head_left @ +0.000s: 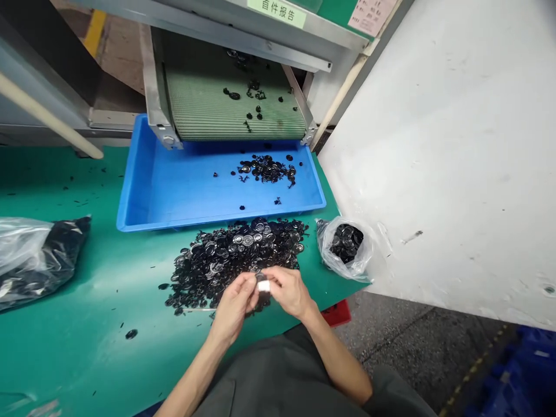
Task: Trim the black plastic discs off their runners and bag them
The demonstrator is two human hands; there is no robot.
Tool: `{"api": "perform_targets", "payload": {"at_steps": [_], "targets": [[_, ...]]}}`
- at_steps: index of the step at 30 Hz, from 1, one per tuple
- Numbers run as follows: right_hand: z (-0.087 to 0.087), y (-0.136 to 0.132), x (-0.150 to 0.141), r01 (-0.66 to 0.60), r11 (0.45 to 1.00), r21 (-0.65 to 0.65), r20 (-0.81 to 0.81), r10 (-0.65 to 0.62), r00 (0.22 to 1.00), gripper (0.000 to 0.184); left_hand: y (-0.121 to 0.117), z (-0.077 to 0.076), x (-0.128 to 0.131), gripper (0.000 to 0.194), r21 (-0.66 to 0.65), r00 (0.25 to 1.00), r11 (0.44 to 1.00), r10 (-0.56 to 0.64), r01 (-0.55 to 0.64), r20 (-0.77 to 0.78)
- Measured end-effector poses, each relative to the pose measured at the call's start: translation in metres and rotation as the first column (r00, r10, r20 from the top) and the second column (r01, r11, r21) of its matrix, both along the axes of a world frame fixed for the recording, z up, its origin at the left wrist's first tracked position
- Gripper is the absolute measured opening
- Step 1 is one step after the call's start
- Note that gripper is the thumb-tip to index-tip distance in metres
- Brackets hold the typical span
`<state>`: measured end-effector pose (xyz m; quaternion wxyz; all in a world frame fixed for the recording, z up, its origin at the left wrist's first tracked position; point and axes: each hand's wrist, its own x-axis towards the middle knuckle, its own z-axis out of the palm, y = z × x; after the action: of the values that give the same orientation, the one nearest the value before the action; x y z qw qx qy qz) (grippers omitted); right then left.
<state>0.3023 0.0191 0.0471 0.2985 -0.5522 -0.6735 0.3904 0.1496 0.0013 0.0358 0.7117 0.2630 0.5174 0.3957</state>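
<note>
Both of my hands meet at the near edge of a heap of small black round plastic parts (247, 240). My left hand (237, 301) pinches one side of a dark round part (260, 277). On the other side, my right hand (289, 289) has its fingers closed on the same part. A white wrap or tape (263, 286) shows at a finger of the right hand. Just behind the heap sits a blue tray (186, 197) with a smaller cluster of black parts (269, 169) in it.
A green conveyor belt (208, 116) carrying scattered black pieces ends over the tray. An open clear bag (365, 249) with black parts stands at the right. Another filled plastic bag (39, 255) lies at the left. A white panel (447, 162) borders the right of the green table (130, 278).
</note>
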Motion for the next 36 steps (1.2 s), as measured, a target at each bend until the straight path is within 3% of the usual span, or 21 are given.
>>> {"api": "perform_targets", "payload": {"at_steps": [4, 7, 9, 11, 14, 16, 18, 21, 25, 28, 33, 36], "targets": [[-0.008, 0.010, 0.004, -0.298, 0.955, 0.002, 0.051, 0.297, 0.953, 0.028, -0.014, -0.002, -0.004, 0.042, 0.044, 0.957, 0.999, -0.006, 0.020, -0.288], [-0.010, 0.018, 0.007, -0.416, 0.908, -0.051, 0.036, 0.418, 0.908, 0.022, -0.017, -0.001, 0.001, 0.046, 0.022, 0.914, 1.000, 0.004, 0.006, -0.406], [-0.007, 0.019, 0.012, -0.398, 0.908, -0.132, 0.011, 0.402, 0.915, 0.019, -0.011, -0.001, 0.003, 0.047, -0.004, 0.909, 0.997, -0.072, 0.077, -0.410], [-0.003, 0.014, 0.021, -0.312, 0.927, -0.207, -0.021, 0.314, 0.949, 0.019, 0.000, -0.003, 0.002, 0.047, 0.014, 0.894, 0.971, -0.214, 0.239, -0.394], [0.001, -0.002, 0.031, -0.167, 0.952, -0.258, -0.020, 0.167, 0.986, 0.020, 0.015, -0.007, 0.001, 0.046, 0.103, 0.804, 0.862, -0.411, 0.496, -0.429], [0.002, -0.012, 0.031, -0.114, 0.958, -0.264, 0.008, 0.120, 0.993, 0.020, 0.017, -0.008, 0.001, 0.044, 0.139, 0.759, 0.807, -0.461, 0.574, -0.461], [0.002, -0.018, 0.027, -0.099, 0.965, -0.241, 0.049, 0.114, 0.992, 0.019, 0.011, -0.009, 0.000, 0.044, 0.130, 0.778, 0.822, -0.457, 0.555, -0.431], [-0.002, -0.019, 0.016, -0.146, 0.978, -0.153, 0.112, 0.164, 0.980, 0.016, -0.004, -0.010, -0.004, 0.045, 0.070, 0.859, 0.897, -0.392, 0.436, -0.329], [-0.011, -0.019, 0.005, -0.237, 0.969, -0.070, 0.081, 0.242, 0.967, 0.014, -0.014, -0.014, -0.011, 0.048, 0.091, 0.914, 0.941, -0.290, 0.326, -0.285], [-0.019, -0.019, 0.002, -0.212, 0.977, -0.020, 0.050, 0.213, 0.976, 0.017, -0.014, -0.018, -0.009, 0.047, 0.121, 0.938, 0.961, -0.206, 0.247, -0.279], [-0.029, -0.017, 0.001, -0.091, 0.994, -0.066, -0.025, 0.090, 0.996, 0.015, -0.013, -0.027, 0.009, 0.047, 0.106, 0.974, 0.988, -0.086, 0.110, -0.210], [-0.026, -0.010, 0.009, -0.103, 0.986, -0.128, -0.074, 0.094, 0.993, 0.016, -0.010, -0.027, 0.020, 0.048, 0.092, 0.973, 0.992, -0.064, 0.086, -0.221]]}}
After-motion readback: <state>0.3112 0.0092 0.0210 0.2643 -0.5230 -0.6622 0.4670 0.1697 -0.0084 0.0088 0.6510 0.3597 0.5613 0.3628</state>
